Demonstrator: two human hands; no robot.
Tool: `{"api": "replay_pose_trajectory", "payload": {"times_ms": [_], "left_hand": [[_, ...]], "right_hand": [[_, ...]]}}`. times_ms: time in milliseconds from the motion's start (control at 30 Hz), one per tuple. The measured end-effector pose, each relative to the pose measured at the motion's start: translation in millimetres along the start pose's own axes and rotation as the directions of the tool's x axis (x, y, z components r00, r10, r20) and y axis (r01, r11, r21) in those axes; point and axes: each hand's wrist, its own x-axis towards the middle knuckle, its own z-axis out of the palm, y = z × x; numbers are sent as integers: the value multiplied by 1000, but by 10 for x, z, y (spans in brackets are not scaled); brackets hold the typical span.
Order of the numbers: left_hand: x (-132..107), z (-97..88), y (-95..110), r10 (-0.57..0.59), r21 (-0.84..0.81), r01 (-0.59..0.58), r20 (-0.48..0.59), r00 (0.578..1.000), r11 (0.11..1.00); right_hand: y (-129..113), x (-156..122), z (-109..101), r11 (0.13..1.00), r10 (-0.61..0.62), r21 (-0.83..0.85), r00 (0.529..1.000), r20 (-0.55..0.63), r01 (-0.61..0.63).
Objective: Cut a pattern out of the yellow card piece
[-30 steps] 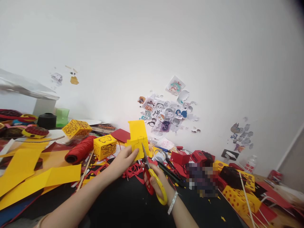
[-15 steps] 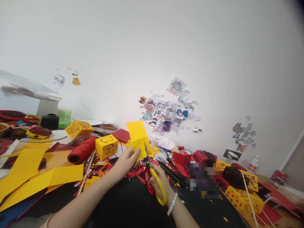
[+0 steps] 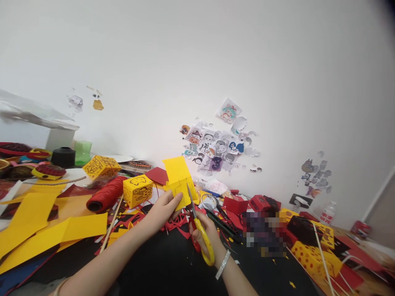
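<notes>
My left hand (image 3: pixel 162 210) pinches the lower edge of a folded yellow paper piece (image 3: pixel 179 179) and holds it upright above the black work surface. My right hand (image 3: pixel 206 235) grips scissors with yellow and red handles (image 3: pixel 200 236). Their blades (image 3: pixel 189 197) point up and meet the right side of the yellow paper. A silver bracelet (image 3: pixel 222 264) circles my right wrist.
Two yellow printed paper cubes (image 3: pixel 137 190) (image 3: pixel 101 166) and a red thread spool (image 3: pixel 105 194) lie to the left. Large yellow sheets (image 3: pixel 37 222) cover the left table. Red paper boxes (image 3: pixel 257 202), yellow spotted boxes (image 3: pixel 308 255) and wooden sticks (image 3: pixel 322 259) crowd the right. Stickers (image 3: pixel 216 148) dot the wall.
The scissors' blades have closed a little against the yellow paper and my right hand has shifted slightly. The left hand keeps its hold.
</notes>
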Motion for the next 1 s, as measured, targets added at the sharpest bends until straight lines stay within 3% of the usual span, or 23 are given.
{"api": "replay_pose_trajectory", "payload": {"times_ms": [433, 667, 800, 900, 1000], "left_hand": [[6, -17, -52, -9, -43, 12, 63, 998, 999], [-69, -34, 100, -62, -16, 62, -10, 998, 998], [-56, -45, 105, 22, -14, -24, -104, 994, 1000], [-19, -52, 63, 38, 12, -37, -94, 995, 999], [0, -52, 27, -27, -80, 22, -58, 998, 997]], "right_hand": [[-39, -24, -1, 1000, 8, -13, 1000, 16, -8], [-89, 6, -13, 999, -8, -37, 1000, 13, 9], [-84, 14, -22, 999, -11, -37, 1000, 15, 11], [-34, -4, -27, 1000, 17, 3, 999, 28, -17], [4, -23, -23, 998, 53, 45, 998, 31, -54]]}}
